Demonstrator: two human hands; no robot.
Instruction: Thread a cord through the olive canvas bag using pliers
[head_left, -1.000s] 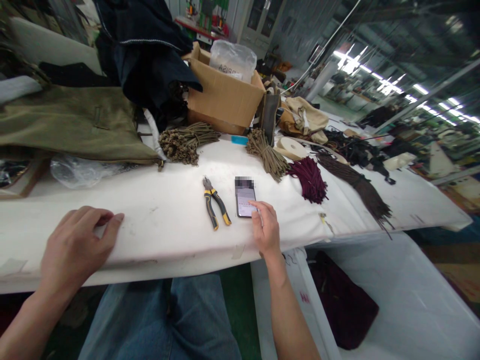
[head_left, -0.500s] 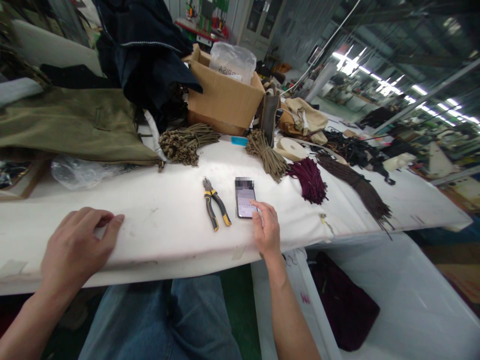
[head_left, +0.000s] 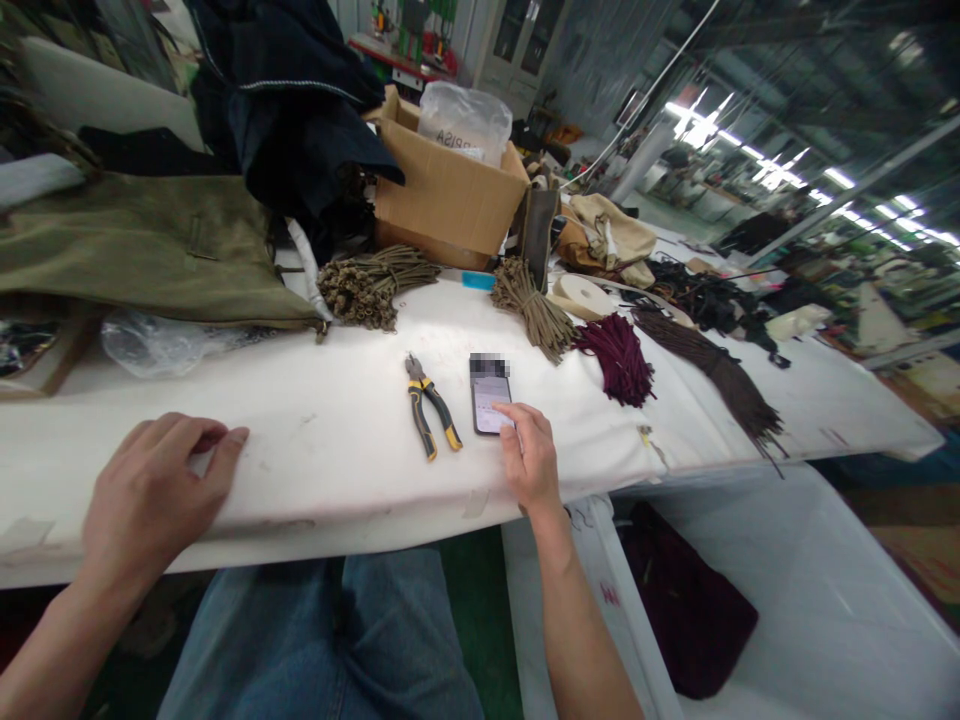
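Lit, rectangular black smartphone (head_left: 486, 418) reached over by the right hand (head_left: 531, 456)
It is laid flat on the white-covered desk (head_left: 330, 440), its lower screen overlapped by the extended index fingertip, the right fingers held open; well apart, the left hand (head_left: 159, 490) is rested there, its fingers loosely curled, not closed

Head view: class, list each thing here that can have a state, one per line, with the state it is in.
phone: face up, screen lit
right hand: index finger at the phone's screen
left hand: loosely curled, on the table
pliers: lying down, handles spread
cardboard box: open-topped
maroon cords: bundled
white bin: open-topped
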